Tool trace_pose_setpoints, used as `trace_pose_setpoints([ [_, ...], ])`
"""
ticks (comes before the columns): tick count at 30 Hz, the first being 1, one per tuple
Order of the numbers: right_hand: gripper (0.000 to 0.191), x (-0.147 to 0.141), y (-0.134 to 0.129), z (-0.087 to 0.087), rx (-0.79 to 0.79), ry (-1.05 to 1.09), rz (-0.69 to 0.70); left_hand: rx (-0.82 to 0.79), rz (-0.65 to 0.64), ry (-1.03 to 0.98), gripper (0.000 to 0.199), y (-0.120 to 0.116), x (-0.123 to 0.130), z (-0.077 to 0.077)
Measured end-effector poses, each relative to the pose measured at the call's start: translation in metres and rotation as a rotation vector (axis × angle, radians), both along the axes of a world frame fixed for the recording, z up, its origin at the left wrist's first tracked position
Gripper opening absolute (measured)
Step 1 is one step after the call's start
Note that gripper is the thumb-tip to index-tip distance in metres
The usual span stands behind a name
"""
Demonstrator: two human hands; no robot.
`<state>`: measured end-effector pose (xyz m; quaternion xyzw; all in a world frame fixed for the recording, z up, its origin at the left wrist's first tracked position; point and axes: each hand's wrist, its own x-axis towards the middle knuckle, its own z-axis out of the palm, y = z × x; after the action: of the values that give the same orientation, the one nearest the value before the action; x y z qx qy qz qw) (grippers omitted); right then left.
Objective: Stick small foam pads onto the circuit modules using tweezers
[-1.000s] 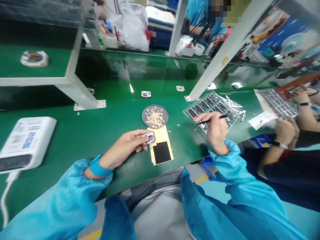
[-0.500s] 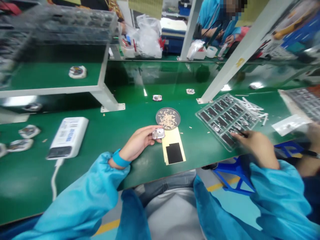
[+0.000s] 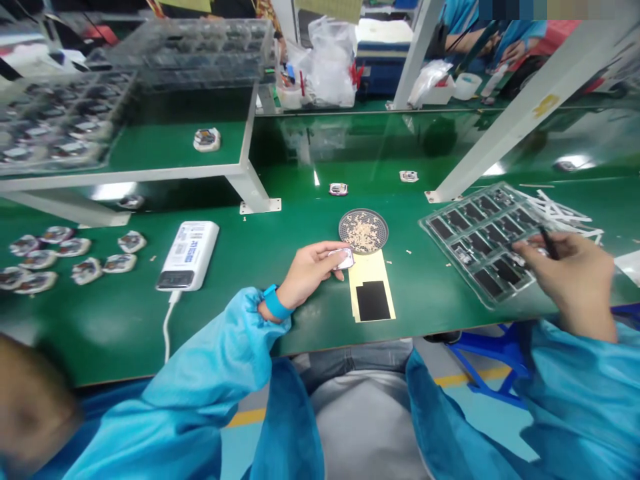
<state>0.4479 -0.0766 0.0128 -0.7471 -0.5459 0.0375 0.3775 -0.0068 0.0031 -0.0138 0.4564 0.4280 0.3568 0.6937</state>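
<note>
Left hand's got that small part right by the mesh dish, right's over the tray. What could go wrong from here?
The small silver-and-white part is held only in the left hand, right beside the round mesh dish of loose beige bits; a slip could drop it or scatter them. The clear plastic tray lies near the front edge of the green bench, under the right hand, so a nudge might shift it. The thin black tool could snag parts in the tray.
</note>
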Motion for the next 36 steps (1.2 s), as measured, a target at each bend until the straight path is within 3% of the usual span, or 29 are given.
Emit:
trace_pose_setpoints([
  [1, 0.043, -0.015, 0.009, 0.005, 0.053, 0.006, -0.063, 0.012, 0.021, 0.017, 0.048, 0.0, 0.0, -0.001],
  [4, 0.037, -0.083, 0.04, 0.021, 0.1, 0.129, 0.018, 0.04, 0.074, 0.042, 0.047, 0.003, 0.0, -0.003],
  [8, 0.028, -0.184, 0.074, 0.036, -0.026, 0.23, 0.414, 0.08, 0.121, 0.017, 0.049, 0.006, -0.004, -0.006],
  [12, 0.028, -0.243, 0.088, 0.029, -0.284, 0.465, 0.733, 0.105, 0.146, -0.065, 0.048, 0.006, -0.006, -0.002],
  [15, 0.029, -0.257, 0.09, 0.013, -0.365, 0.634, 0.798, 0.153, 0.15, -0.074, 0.052, 0.004, -0.007, 0.0],
  [19, 0.027, -0.259, 0.087, -0.003, -0.421, 0.818, 0.746, 0.249, 0.14, -0.106, 0.058, 0.0, -0.006, 0.0],
  [23, 0.029, -0.259, 0.086, -0.007, -0.434, 0.857, 0.671, 0.315, 0.111, -0.115, 0.058, -0.003, -0.004, -0.003],
  [36, 0.038, -0.264, 0.082, -0.016, -0.403, 0.896, 0.594, 0.399, 0.141, 0.167, 0.056, -0.01, 0.002, -0.008],
])
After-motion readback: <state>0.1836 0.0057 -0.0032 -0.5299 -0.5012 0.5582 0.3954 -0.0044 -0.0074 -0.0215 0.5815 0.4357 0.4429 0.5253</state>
